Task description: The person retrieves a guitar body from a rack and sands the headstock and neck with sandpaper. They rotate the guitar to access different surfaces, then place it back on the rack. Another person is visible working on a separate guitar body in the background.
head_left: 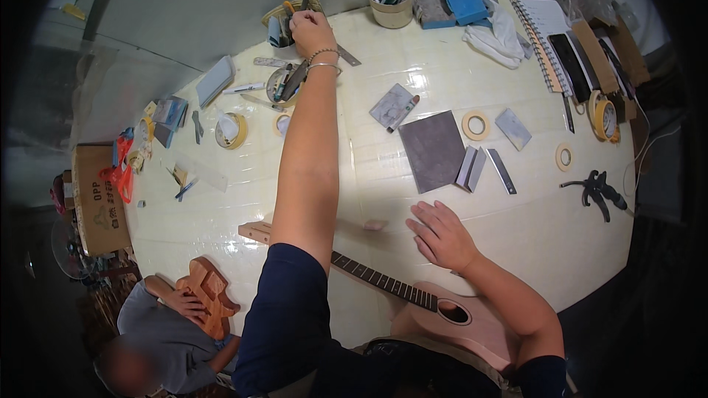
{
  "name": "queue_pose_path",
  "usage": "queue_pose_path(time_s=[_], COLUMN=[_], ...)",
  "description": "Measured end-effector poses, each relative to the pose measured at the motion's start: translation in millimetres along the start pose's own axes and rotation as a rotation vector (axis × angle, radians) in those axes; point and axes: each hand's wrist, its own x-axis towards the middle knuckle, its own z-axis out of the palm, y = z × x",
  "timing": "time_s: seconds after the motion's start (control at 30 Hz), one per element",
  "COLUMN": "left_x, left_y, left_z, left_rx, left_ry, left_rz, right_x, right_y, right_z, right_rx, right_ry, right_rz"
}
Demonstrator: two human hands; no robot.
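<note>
My left arm stretches across the table, and my left hand (312, 33) is at a tool holder (284, 46) by the wall. Its fingers are curled among upright tools there; what they grip is too small to tell. My right hand (445, 237) is open, palm down, with fingers stretched out above the tabletop. Below it an unpainted small guitar (472, 332) lies against me, partly covered by my right forearm. Its dark fretboard (383, 281) runs up to the left, behind my left arm, to a pale headstock (254, 231). A small wood piece (375, 225) lies left of my right hand.
Ahead lie a dark sanding sheet (436, 151), an angled metal block (470, 168), tape rolls (476, 125) and a grey pad (394, 106). A pen cup (392, 15) stands at the back, a black clamp (596, 193) at right. A person (173, 335) holds a wooden guitar body (209, 296) at lower left.
</note>
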Motion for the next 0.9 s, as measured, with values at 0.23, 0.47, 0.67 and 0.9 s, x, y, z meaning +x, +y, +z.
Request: queue_pose_path(time_s=[0.23, 0.47, 0.67, 0.9], left_x=[2.8, 0.6, -47.8, -110.4], left_y=[23.6, 38.7, 70.7, 96.0], left_z=[-20.9, -25.5, -45.5, -176.7], left_rx=[0.235, 0.379, 0.061, -1.254], left_ry=[-0.184, -0.285, -0.2, -0.476], left_rz=[-0.012, -0.054, 0.044, -0.44], right_x=[0.8, 0.3, -3.5, -4.5], right_y=[-0.1, 0.0, -1.7, -0.6], right_z=[-0.6, 1.1, 2.5, 4.5], right_rx=[-0.011, -0.026, -0.011, 0.099], right_ry=[0.008, 0.015, 0.032, 0.08], right_rz=[0.0, -0.012, -0.017, -0.021])
